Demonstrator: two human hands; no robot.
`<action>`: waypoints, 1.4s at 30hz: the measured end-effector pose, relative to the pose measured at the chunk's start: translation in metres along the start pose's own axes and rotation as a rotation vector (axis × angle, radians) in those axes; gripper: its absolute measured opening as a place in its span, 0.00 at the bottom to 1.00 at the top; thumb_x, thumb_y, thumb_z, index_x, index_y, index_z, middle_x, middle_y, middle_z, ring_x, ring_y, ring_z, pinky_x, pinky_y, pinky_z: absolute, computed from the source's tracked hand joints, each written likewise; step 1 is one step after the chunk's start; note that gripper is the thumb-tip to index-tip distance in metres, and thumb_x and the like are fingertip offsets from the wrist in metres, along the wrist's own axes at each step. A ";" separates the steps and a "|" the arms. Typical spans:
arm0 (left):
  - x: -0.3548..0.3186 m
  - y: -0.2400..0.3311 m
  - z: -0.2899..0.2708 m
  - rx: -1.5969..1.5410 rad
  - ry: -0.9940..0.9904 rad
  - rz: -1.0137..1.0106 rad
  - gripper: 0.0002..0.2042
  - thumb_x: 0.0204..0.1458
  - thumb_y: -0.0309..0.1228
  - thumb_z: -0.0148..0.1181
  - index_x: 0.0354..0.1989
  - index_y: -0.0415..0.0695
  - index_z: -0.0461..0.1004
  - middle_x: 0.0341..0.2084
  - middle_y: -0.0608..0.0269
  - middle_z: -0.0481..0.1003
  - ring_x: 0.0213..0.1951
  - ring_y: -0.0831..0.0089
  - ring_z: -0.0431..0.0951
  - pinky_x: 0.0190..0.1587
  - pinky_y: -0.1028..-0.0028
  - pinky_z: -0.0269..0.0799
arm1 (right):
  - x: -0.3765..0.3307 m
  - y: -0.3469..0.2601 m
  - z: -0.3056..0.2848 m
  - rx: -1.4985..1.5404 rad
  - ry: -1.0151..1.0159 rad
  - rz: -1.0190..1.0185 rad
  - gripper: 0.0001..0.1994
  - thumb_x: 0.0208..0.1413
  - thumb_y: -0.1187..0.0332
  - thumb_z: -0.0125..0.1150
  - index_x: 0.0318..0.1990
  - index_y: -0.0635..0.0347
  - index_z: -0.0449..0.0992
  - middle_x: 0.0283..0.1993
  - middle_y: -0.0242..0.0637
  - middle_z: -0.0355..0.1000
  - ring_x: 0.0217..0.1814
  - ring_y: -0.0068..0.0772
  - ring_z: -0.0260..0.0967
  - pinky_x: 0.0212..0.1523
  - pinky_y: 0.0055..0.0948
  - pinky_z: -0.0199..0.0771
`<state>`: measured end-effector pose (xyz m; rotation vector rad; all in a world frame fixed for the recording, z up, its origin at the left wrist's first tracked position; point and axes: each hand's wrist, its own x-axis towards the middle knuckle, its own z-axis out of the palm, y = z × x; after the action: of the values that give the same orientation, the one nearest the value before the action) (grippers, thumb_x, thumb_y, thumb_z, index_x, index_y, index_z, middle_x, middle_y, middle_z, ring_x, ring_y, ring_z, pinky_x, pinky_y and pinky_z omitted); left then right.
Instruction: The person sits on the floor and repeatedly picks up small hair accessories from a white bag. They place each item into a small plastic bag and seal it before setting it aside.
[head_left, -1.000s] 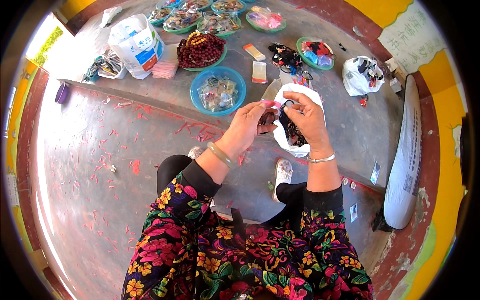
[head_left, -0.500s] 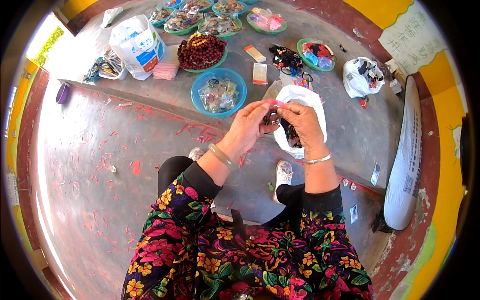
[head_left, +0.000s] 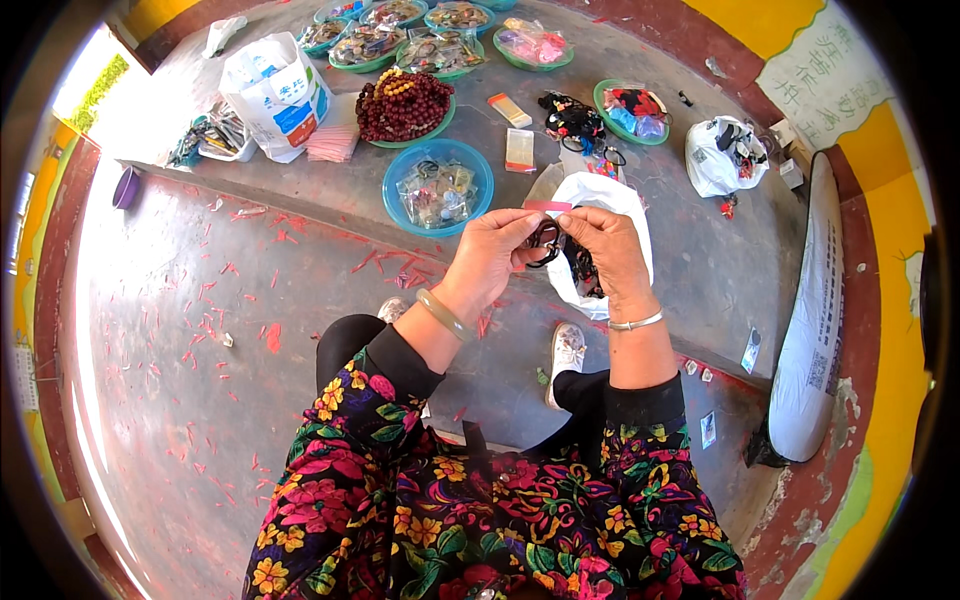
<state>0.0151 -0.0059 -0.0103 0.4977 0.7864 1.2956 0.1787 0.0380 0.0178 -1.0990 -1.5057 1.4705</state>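
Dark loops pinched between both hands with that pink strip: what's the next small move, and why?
Probably slide the pink strip through the dark loops and draw it snug. Both the left hand and right hand pinch the loops together above the white bag, with the strip lying just over them, apparently not yet wrapped.

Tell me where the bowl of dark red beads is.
The bowl of dark red beads sits upper left of centre, between the white bag and the blue bowl.
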 end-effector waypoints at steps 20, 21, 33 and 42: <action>-0.001 0.009 -0.004 -0.113 -0.007 -0.083 0.08 0.55 0.28 0.52 0.37 0.35 0.70 0.29 0.60 0.74 0.29 0.77 0.74 0.32 0.80 0.75 | 0.002 0.000 0.002 -0.023 0.038 0.065 0.10 0.50 0.67 0.62 0.29 0.68 0.77 0.23 0.27 0.70 0.25 0.15 0.62 0.27 0.17 0.61; -0.002 0.011 -0.003 -0.116 0.030 -0.070 0.08 0.55 0.28 0.52 0.37 0.35 0.70 0.29 0.60 0.74 0.29 0.77 0.74 0.32 0.80 0.75 | 0.003 0.000 0.002 -0.015 0.035 0.074 0.10 0.50 0.67 0.62 0.30 0.68 0.77 0.23 0.28 0.70 0.26 0.15 0.62 0.28 0.18 0.61; 0.001 0.017 -0.008 -0.252 0.138 0.040 0.05 0.55 0.25 0.51 0.35 0.35 0.69 0.31 0.58 0.74 0.34 0.74 0.76 0.36 0.78 0.75 | 0.001 0.002 0.003 -0.101 -0.191 0.136 0.09 0.48 0.68 0.63 0.30 0.66 0.77 0.25 0.31 0.72 0.27 0.19 0.67 0.31 0.19 0.66; 0.004 0.014 -0.011 -0.283 0.102 0.070 0.05 0.54 0.24 0.51 0.34 0.36 0.69 0.31 0.59 0.74 0.34 0.74 0.76 0.38 0.76 0.75 | 0.002 0.002 0.003 -0.157 -0.162 0.109 0.08 0.47 0.68 0.63 0.27 0.66 0.76 0.23 0.31 0.72 0.26 0.18 0.66 0.30 0.19 0.65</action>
<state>-0.0018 0.0001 -0.0084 0.2354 0.6598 1.4794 0.1757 0.0387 0.0152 -1.1941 -1.7219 1.5684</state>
